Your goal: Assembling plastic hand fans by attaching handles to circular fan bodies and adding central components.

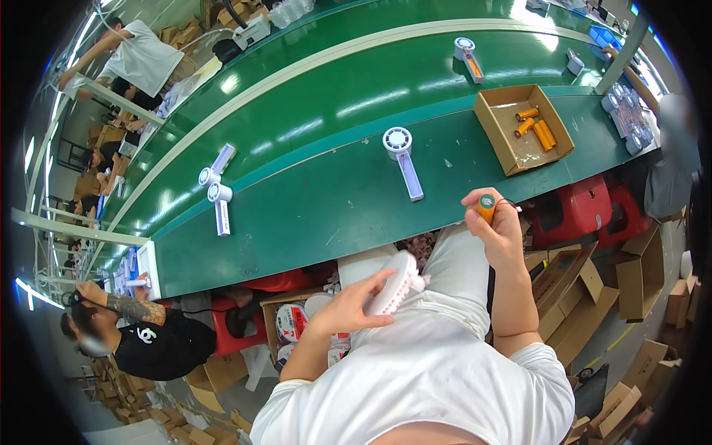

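Note:
My left hand point(348, 305) grips a round white roll point(393, 288) with pink marks along its edge, held tilted above my lap; it looks like a roll of stickers. Raised at the bench edge, my right hand point(506, 233) pinches an orange cylindrical battery point(486, 211) with its green end up and a dark wire trailing beside it. Ahead on the green bench point(319, 200) lies a white handheld fan point(397, 139) with its long handle toward me. Beyond my right hand, an open cardboard box point(492, 133) holds several orange batteries point(545, 136).
Two more fans point(219, 194) lie to the left, and one point(465, 49) sits on the far green belt. Fans are clustered point(629, 115) at the right end. Red stools point(575, 211) and cartons point(571, 297) stand beside me. A co-worker point(159, 337) sits at the left.

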Available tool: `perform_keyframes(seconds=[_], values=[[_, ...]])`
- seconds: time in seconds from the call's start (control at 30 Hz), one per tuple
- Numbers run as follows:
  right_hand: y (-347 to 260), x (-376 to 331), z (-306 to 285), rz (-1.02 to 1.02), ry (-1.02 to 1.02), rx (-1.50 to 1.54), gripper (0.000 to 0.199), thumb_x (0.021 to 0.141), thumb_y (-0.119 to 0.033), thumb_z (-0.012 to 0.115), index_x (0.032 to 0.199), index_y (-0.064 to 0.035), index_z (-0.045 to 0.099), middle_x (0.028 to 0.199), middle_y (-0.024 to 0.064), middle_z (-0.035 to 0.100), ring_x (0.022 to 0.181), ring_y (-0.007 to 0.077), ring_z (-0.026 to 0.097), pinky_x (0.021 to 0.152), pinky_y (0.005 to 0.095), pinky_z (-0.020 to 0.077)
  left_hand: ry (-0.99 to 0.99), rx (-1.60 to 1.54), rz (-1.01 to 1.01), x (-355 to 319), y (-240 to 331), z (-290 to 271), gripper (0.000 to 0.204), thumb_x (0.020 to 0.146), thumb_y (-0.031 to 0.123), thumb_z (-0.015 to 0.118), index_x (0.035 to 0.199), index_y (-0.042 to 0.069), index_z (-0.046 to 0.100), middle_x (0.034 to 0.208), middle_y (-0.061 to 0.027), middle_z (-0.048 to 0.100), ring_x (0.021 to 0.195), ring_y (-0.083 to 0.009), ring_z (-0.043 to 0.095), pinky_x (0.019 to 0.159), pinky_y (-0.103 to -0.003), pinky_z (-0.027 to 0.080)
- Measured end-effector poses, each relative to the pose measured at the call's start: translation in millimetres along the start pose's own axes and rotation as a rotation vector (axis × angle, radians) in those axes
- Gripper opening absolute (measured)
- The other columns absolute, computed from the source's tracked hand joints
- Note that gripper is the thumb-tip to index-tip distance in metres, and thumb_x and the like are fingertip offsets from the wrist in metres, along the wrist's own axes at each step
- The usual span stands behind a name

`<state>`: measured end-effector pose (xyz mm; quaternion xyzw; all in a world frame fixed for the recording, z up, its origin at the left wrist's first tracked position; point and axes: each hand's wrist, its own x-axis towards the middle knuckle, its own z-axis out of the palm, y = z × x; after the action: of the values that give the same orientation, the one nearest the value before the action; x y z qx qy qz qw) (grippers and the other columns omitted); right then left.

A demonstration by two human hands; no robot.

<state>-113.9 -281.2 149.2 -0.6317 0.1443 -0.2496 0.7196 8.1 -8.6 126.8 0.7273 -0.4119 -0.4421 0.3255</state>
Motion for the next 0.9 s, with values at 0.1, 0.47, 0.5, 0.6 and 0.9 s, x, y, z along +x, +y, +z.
perform_keyframes(seconds=[0.1,0.47,0.5,0.6,0.9], values=[[-2.6,-5.4,18.2,0.012,0.006,0.131,0.017,0.093,-0.014,0.064,0.100,0.0001,0.056,0.070,-0.0032,0.049,0.060,0.0036,0.043,0.054,0.0198,0.0320,0.273,-0.071,0.219,8.2,2.6,0.7,0.106,0.068,0.038,0.079,0.150,0.000,0.024,0.126,-0.0224,0.056,0.106,-0.0341,0.054,0.102,-0.042,0.031],[-28.2,-19.2,59.7,0.120,-0.086,-0.211,0.017,0.089,-0.015,0.069,0.086,-0.0001,0.062,0.070,-0.0008,0.058,0.066,0.0030,0.048,0.056,0.0204,0.0381,0.662,0.429,0.528,49.7,28.9,12.0,0.116,0.072,0.048,0.077,0.149,-0.010,0.012,0.134,-0.0246,0.048,0.112,-0.0319,0.050,0.091,-0.044,0.027],[-25.3,-21.7,59.3,0.091,-0.151,-0.255,0.017,0.088,-0.015,0.070,0.085,-0.0008,0.061,0.068,-0.0004,0.057,0.065,0.0036,0.048,0.056,0.0210,0.0387,0.678,0.323,0.569,51.1,31.3,10.2,0.116,0.073,0.051,0.075,0.149,-0.010,0.012,0.133,-0.0242,0.049,0.112,-0.0319,0.050,0.091,-0.044,0.026],[-15.5,-25.6,60.1,0.004,-0.256,-0.282,0.018,0.085,-0.015,0.074,0.082,-0.0027,0.061,0.063,0.0001,0.055,0.061,0.0058,0.047,0.053,0.0251,0.0394,0.769,0.037,0.602,56.9,23.8,11.1,0.108,0.083,0.055,0.066,0.148,-0.012,0.014,0.130,-0.0232,0.051,0.108,-0.0307,0.051,0.092,-0.042,0.031],[-14.3,-19.2,53.4,0.139,-0.259,0.037,0.033,0.093,-0.010,0.061,0.118,0.0071,0.048,0.095,0.0052,0.052,0.084,0.0112,0.053,0.058,0.0280,0.0503,0.925,0.315,0.503,56.7,25.2,-0.7,0.098,0.071,0.032,0.068,0.147,-0.010,0.023,0.115,-0.0190,0.057,0.100,-0.0294,0.052,0.085,-0.039,0.026]])
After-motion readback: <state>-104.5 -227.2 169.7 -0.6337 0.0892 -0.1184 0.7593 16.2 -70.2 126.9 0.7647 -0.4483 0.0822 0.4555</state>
